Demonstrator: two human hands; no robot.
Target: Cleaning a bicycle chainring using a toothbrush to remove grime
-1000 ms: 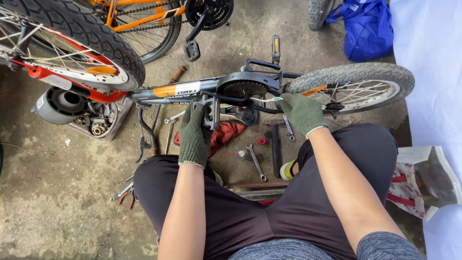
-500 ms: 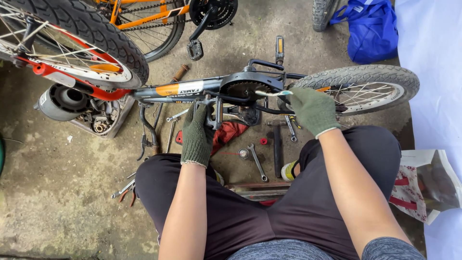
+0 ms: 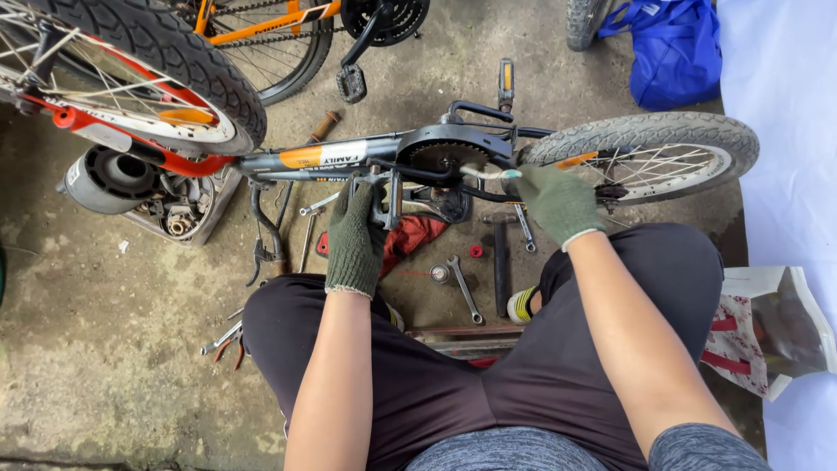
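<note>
The left hand (image 3: 357, 235) is gripping the bike (image 3: 349, 157) at its pedal (image 3: 388, 199). The right hand (image 3: 556, 202) is pinching a thin tool (image 3: 488, 174) beside the chainring (image 3: 438, 157).

- Bare concrete floor (image 3: 105, 349) fills most of the frame, grey-green, stained and mottled, with small debris in the left half.
- A white sheet (image 3: 785, 113) covers the right edge of the frame from top to bottom.
- A blue bag (image 3: 671, 52) lies at the upper right, just beside the sheet.
- A dark grey drum-shaped part (image 3: 109, 179) sits at the left, beside a shallow tray of metal parts (image 3: 179, 214).
- Light is even and soft, like daylight, with no hard shadows.
</note>
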